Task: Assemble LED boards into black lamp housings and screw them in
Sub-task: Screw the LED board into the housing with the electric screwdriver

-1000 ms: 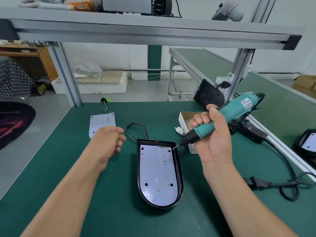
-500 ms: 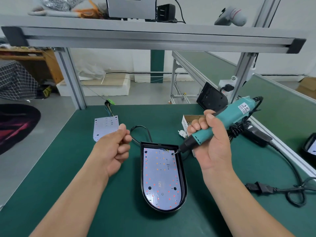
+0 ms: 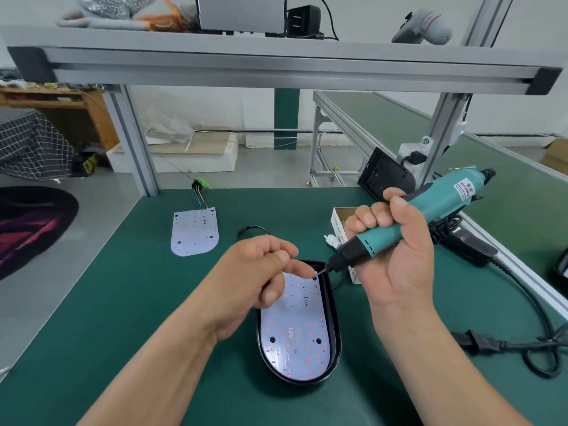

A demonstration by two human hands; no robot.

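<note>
Gripping the teal electric screwdriver (image 3: pixel 439 206), my right hand (image 3: pixel 399 269) sets its bit at my curled left hand (image 3: pixel 253 281); whether that hand pinches anything, I cannot tell.

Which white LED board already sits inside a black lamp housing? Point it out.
The near white LED board, framed by the black oval lamp housing. The other LED board lies bare on the green mat, coloured wires at its far end.

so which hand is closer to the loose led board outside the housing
Left. The left hand is just right of the loose LED board; the right hand, gripping the screwdriver, is farther right.
</note>
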